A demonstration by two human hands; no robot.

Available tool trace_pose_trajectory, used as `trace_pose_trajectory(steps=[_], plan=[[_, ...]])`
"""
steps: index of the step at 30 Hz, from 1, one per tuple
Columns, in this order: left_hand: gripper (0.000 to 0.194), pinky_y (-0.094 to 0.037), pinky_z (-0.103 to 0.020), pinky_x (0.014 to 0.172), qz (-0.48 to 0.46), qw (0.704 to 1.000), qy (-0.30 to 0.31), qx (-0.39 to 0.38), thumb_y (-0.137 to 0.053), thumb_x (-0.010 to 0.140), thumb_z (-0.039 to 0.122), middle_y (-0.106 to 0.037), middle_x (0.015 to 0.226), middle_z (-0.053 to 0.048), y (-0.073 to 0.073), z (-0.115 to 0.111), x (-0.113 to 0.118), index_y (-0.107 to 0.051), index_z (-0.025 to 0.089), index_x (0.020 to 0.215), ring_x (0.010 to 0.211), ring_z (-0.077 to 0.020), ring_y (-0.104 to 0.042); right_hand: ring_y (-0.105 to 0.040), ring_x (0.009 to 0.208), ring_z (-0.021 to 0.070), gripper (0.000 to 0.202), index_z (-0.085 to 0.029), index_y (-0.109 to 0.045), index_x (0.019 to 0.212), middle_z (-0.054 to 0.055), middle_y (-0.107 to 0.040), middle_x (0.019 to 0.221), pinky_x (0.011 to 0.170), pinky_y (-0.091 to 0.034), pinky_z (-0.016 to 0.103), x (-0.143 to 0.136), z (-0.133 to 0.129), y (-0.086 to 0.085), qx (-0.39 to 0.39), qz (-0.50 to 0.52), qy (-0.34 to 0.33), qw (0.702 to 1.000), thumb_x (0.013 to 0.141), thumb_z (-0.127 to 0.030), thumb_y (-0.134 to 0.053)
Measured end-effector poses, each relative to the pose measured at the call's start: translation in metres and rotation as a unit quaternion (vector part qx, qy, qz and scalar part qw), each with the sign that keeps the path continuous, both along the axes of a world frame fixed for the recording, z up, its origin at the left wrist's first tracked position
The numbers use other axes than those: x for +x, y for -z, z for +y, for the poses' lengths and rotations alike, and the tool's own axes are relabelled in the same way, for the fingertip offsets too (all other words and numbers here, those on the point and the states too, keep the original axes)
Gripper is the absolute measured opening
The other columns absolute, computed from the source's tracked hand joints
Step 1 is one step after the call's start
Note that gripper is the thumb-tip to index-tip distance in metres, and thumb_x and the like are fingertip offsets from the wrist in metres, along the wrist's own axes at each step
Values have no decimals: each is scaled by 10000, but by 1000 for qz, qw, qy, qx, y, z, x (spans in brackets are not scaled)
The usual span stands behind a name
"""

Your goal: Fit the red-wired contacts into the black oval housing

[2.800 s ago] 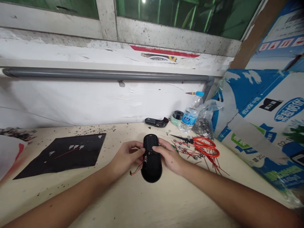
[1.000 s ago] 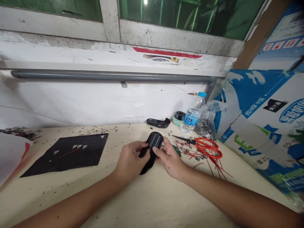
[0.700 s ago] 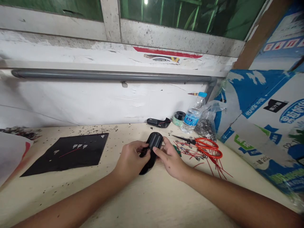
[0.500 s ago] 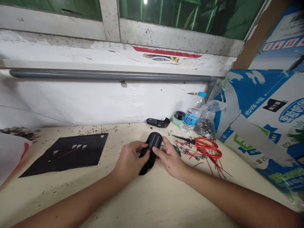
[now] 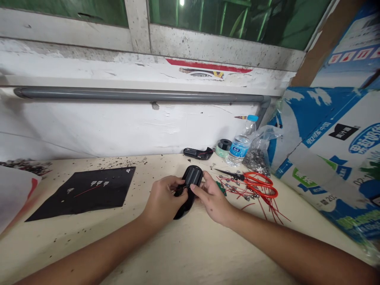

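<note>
A glossy black plastic housing [image 5: 193,174] with a long hollow compartment stands tilted between both hands, just above or on the table. My right hand [image 5: 215,198] grips its right side, thumb on the front edge and fingers behind. My left hand [image 5: 166,196] is closed at the housing's middle, thumb and forefinger pinched there; whether a small part sits between those fingertips is hidden. Behind them, a similar black housing [image 5: 197,153] with a red wire lies against the wall. Red-handled scissors [image 5: 259,184] rest to the right among red wires [image 5: 274,209] and small metal pieces.
A black sheet [image 5: 101,198] on the left carries small metal tabs and a red wire. At the back right stand a water bottle [image 5: 237,149], a tape roll [image 5: 223,148] and a plastic bag [image 5: 258,158] of metal parts. A printed carton [image 5: 332,158] borders the right side.
Almost nothing differs. Both hands keep their places on the black housing, with at most a slight shift of the left fingertips.
</note>
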State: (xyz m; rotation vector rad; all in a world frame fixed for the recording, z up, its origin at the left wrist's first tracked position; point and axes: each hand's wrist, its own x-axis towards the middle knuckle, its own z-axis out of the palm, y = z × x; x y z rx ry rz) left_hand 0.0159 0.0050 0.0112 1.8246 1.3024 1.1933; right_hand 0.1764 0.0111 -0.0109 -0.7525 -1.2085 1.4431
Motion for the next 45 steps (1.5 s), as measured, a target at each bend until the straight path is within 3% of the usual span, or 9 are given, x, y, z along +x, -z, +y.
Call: trace_pose_trajectory(steps=[5,8,10,13,16,21,27,35,45], plan=[[172,-520,-323,721,3,998,24,-50,-676,794,284,-760,881,-59,0,3,-3,-735,176,913,811,-224,-696,-646,829,178,437,-248,-510,1003,-19,-670,876,742,-533,330,3,4,1,-60,25,-7,998,711,-378,-808],[278,-497,-310,639,10,990,49,-131,-734,768,372,-746,808,-60,-8,10,-8,-727,178,967,726,-223,-681,-651,841,198,452,-251,-533,1044,-7,-683,925,693,-543,335,6,8,0,-105,31,-3,994,686,-338,-794],[292,-458,-286,566,-11,981,71,-182,-704,801,446,-722,747,-62,-15,15,-11,-723,169,890,649,-200,-652,-646,832,194,443,-246,-557,1054,-3,-688,923,652,-530,303,6,9,-2,-126,43,-2,991,677,-311,-781],[294,-394,-246,469,-135,953,114,-244,-625,867,447,-683,740,-62,-21,20,-13,-681,158,866,600,-171,-626,-625,759,159,435,-225,-590,1035,-13,-689,847,622,-492,250,5,9,-8,-148,76,-1,986,649,-273,-785],[215,-349,-203,419,-232,920,136,-284,-678,839,357,-628,706,-16,-15,21,-11,-600,182,938,555,-133,-587,-602,725,135,423,-208,-612,1025,-18,-679,807,626,-469,227,4,8,-12,-144,83,8,986,642,-252,-787],[310,-301,-174,337,-223,926,146,-268,-725,818,353,-579,756,9,0,21,-9,-553,192,1018,493,-94,-529,-624,811,161,430,-225,-616,1065,-1,-681,904,704,-492,264,7,8,-10,-114,51,-20,992,664,-238,-772],[333,-293,-170,315,-190,933,164,-258,-713,827,405,-556,768,18,3,21,-13,-549,185,1016,457,-76,-494,-631,886,181,405,-239,-624,1067,5,-687,977,772,-508,298,8,10,-4,-57,15,-36,998,686,-194,-753],[345,-392,-198,450,-173,952,140,-211,-746,792,407,-617,869,-28,-1,16,-12,-567,188,989,537,-77,-531,-640,996,209,409,-237,-609,1104,20,-694,1022,920,-489,369,8,11,-2,-16,-15,-29,999,719,-218,-746],[370,-483,-231,602,-194,941,175,-215,-813,741,335,-600,869,-11,3,17,-15,-555,186,961,683,-107,-596,-639,1029,223,415,-227,-600,1097,40,-690,1072,947,-492,394,7,9,-8,20,-35,-42,998,723,-247,-780]])
